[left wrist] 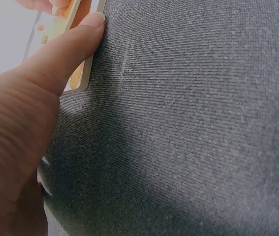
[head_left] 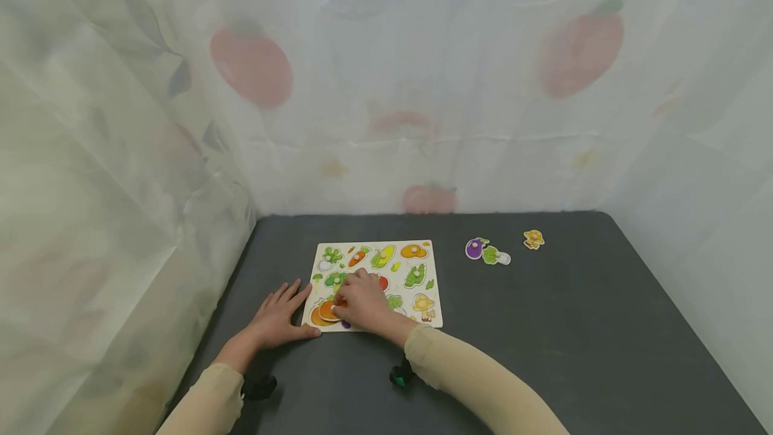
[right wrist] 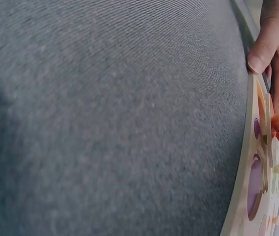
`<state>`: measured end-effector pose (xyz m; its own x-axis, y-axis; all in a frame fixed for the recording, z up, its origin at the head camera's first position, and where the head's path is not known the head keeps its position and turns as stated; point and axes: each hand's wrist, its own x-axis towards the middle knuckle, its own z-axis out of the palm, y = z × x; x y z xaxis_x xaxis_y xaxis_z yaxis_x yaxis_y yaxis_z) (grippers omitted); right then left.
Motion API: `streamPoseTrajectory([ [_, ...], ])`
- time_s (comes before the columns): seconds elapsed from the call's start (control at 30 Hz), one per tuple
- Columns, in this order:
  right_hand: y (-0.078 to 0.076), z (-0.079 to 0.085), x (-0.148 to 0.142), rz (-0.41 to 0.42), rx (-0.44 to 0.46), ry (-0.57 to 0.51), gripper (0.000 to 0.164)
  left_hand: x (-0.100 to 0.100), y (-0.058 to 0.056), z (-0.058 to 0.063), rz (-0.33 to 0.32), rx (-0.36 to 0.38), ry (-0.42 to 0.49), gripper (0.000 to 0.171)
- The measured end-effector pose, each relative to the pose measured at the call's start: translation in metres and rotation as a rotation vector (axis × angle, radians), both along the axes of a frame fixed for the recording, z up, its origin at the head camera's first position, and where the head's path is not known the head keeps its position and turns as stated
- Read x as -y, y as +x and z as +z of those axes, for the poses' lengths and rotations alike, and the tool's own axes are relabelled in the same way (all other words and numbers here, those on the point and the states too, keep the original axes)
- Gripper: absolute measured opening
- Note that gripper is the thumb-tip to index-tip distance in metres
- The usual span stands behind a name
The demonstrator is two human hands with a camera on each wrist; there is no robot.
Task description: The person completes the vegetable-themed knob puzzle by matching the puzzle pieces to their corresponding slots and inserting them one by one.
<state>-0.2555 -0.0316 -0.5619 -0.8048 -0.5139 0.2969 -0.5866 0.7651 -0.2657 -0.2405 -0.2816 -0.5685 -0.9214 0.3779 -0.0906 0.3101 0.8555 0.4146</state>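
Observation:
A pale puzzle board (head_left: 433, 270) printed with vegetables lies on the dark table. My right hand (head_left: 365, 304) pinches an orange pumpkin puzzle piece (head_left: 327, 312) by thumb and fingertips, over the orange print at the board's near left corner. In the right wrist view, the piece's edge (right wrist: 270, 123) is tilted above the board. My left hand (head_left: 274, 317) lies at the board's left side with fingers spread. Its thumb (left wrist: 65, 49) rests against the near edge in the left wrist view. Several knobbed pieces, among them a corn (head_left: 383, 257) and a carrot (head_left: 358, 257), sit on the board.
Right of the board, an eggplant piece (head_left: 474, 248) and a leafy green vegetable piece (head_left: 496, 256) lie close together. A yellow mushroom piece (head_left: 534, 239) lies farther right. Translucent printed curtains (head_left: 423, 86) hang behind the table (head_left: 574, 327) and at both sides.

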Motion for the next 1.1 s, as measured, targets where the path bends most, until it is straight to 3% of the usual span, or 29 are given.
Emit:
streamPoseTrajectory([
  [0.67,0.005,-0.004,0.018,0.011,-0.028,-0.01,0.012,-0.002,-0.001,0.009,-0.001,0.035,-0.069,0.112],
  [1.1,0.005,-0.008,0.022,0.017,-0.007,-0.008,0.013,0.002,-0.001,-0.002,-0.012,0.002,-0.006,0.113],
])
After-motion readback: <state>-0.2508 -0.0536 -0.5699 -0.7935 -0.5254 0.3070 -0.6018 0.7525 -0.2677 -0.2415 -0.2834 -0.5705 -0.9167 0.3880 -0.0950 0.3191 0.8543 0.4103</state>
